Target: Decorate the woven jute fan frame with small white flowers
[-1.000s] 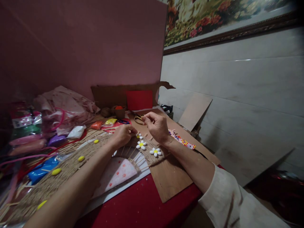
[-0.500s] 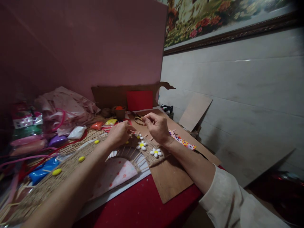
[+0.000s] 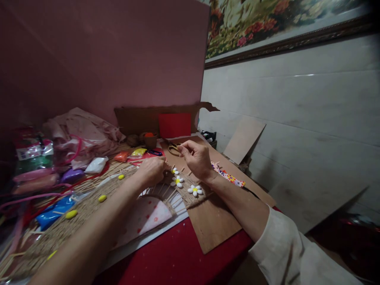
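A curved woven twine panel on thin wooden sticks lies before me, with yellow oval pieces along it. White-petalled flowers with yellow centres, such as one daisy, sit at its right end. My left hand is closed, its fingers bent down at the panel beside the flowers; its fingertips are hidden. Above the right end, my right hand is raised in a pinch, and I cannot make out what is between the fingers. Just behind it lie scissors with gold-coloured handles.
Bags of coloured clay, including a blue one and a white one, lie to the left. A small pot and a red card stand at the back. A brown board overhangs the red tablecloth.
My left hand has shifted slightly and turned, its fingers now bent downward near the flowers. A dark blue pen-like thing behind it shows more. My right hand stays almost still.
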Available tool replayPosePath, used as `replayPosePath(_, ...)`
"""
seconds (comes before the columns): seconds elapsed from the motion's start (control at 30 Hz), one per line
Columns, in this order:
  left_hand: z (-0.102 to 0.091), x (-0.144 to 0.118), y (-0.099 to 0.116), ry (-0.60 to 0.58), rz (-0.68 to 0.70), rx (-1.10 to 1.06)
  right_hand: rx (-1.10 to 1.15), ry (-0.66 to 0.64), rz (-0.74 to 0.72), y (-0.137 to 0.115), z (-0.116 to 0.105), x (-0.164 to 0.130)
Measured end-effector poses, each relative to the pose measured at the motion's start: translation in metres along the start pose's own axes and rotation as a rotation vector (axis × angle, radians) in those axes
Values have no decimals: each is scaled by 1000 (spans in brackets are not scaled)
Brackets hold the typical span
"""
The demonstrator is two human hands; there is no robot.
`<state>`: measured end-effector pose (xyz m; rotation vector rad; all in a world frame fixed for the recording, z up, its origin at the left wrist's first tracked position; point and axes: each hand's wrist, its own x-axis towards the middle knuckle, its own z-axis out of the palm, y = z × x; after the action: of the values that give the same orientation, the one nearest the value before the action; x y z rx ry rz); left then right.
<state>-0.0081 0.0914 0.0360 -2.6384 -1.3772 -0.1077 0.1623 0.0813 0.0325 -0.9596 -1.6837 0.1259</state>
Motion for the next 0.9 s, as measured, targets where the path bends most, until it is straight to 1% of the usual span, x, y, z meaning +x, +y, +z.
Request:
replayPosePath(0.13, -1, 0, 0, -24, -1, 28, 2, -2, -15, 0, 0, 0)
replayPosePath(0.33, -4, -1, -4, -12, -102, 0, -1, -5, -12, 0, 0, 0)
replayPosePath(0.53, 0, 1, 0, 42, -52, -35, -35, -12, -31, 1, 0, 0)
replayPosePath(0.73, 10, 4, 1, 68, -85, -71, -42, -18, -43, 1, 0, 0)
replayPosePath(0.9, 16, 6, -1, 103, -74, -100, -47, -21, -58, 1, 0, -1)
